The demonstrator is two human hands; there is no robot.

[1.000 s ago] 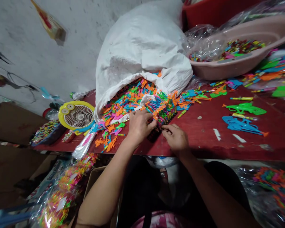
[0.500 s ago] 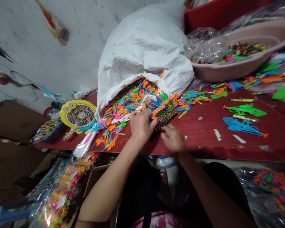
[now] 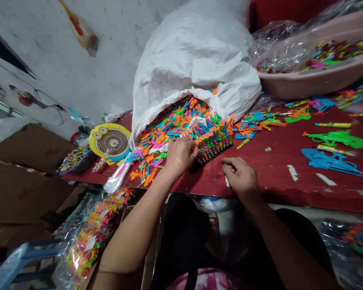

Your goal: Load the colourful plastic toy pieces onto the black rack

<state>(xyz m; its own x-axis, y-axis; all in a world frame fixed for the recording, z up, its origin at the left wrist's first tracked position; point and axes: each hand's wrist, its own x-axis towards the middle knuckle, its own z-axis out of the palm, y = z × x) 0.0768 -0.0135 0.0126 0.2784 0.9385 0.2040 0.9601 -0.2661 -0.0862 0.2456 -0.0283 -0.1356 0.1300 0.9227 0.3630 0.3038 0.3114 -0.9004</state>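
A black rack (image 3: pixel 218 154) packed with upright, brightly coloured plastic pieces stands on the red table. At its left end is my left hand (image 3: pixel 181 155), fingers curled against the pieces; what they grip is hidden. My right hand (image 3: pixel 240 175) rests just right of the rack, apart from it, with curled fingers near a small white scrap; whether it holds anything is unclear. Behind the rack, a large white sack (image 3: pixel 196 52) lies with its mouth towards me, spilling a heap of orange, blue, green and pink plastic pieces (image 3: pixel 169 125).
A yellow fan (image 3: pixel 112 143) stands left of the sack. A pink basin (image 3: pixel 314 76) of small parts is at the back right. Green (image 3: pixel 341 139) and blue (image 3: pixel 329 159) toy guns lie on the table's right side. Filled plastic bags hang below the left edge.
My right hand has moved right, away from the rack, uncovering its front base. My left hand remains at the rack's left end. The view has shifted slightly.
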